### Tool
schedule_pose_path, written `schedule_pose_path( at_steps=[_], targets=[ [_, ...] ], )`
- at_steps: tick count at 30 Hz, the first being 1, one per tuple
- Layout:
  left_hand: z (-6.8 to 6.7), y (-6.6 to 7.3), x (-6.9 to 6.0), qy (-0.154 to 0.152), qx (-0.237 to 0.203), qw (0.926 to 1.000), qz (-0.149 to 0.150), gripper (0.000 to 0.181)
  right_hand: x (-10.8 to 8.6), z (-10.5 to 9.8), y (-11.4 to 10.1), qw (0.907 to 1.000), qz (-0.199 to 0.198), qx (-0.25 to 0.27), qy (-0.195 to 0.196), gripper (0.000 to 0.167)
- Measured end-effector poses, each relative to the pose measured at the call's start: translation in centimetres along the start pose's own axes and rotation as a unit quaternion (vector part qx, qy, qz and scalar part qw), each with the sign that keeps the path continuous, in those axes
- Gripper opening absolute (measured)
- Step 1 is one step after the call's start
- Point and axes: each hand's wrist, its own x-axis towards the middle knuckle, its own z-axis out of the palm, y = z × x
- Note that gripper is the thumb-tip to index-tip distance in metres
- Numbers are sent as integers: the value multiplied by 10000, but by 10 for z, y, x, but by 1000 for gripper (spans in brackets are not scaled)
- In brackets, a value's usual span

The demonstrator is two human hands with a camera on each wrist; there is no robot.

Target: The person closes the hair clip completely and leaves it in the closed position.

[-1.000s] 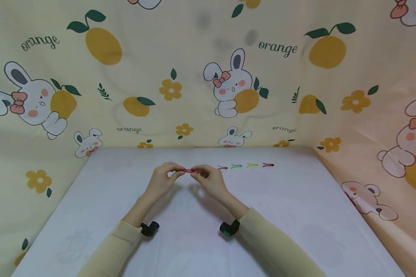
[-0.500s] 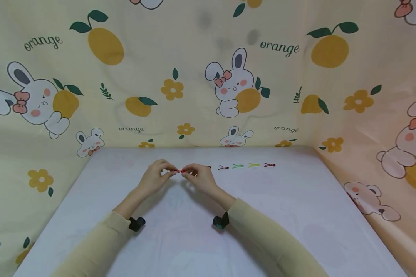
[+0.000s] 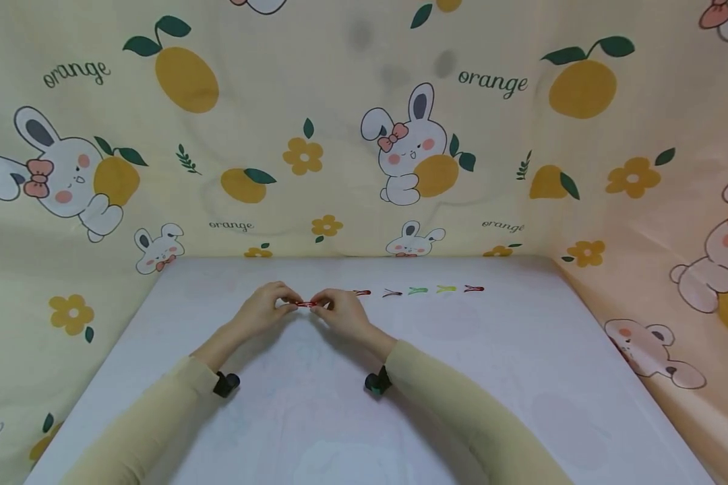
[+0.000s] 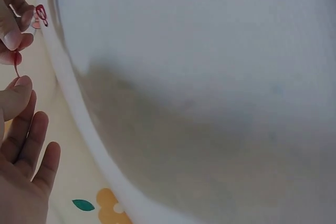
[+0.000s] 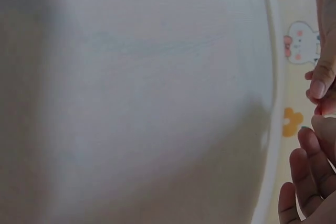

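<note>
Beside the right hand (image 3: 342,312), five clips (image 3: 418,290) lie in line.

Clip (image 3: 306,304) between left hand (image 3: 261,310) and right hand (image 3: 344,314)
Five more clips (image 3: 420,290) lie in a row rightward on the table (image 3: 522,343); the curtain (image 3: 340,135) hangs behind.

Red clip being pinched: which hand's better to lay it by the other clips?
Probably the right hand: it and the left hand both pinch the held red clip, but the right is nearer the other clips.
</note>
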Motion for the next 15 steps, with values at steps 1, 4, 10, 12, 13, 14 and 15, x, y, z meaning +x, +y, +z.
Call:
schedule_pose_path(
  at_steps=[1,4,10,12,13,14,15],
  targets=[
    [0,-1,0,-47,35,10000,-2,14,1,1,1,10000,-3,-65,-18,13],
    [0,-4,2,-181,142,9997,-38,14,4,5,4,9996,-2,-241,-122,12],
    [2,-8,4,-421,370,9984,-106,13,6,8,4,9984,57,-450,-337,13],
    [3,-9,5,-494,436,9978,-95,12,6,8,4,9981,83,-476,-393,13],
    [3,-9,5,-528,452,9975,-93,12,7,9,4,9979,94,-479,-415,13],
    [3,-10,6,-563,461,9973,-111,12,7,9,4,9977,111,-497,-445,13],
    [4,-10,6,-595,486,9970,-111,11,7,9,4,9975,118,-514,-464,13]
  ],
)
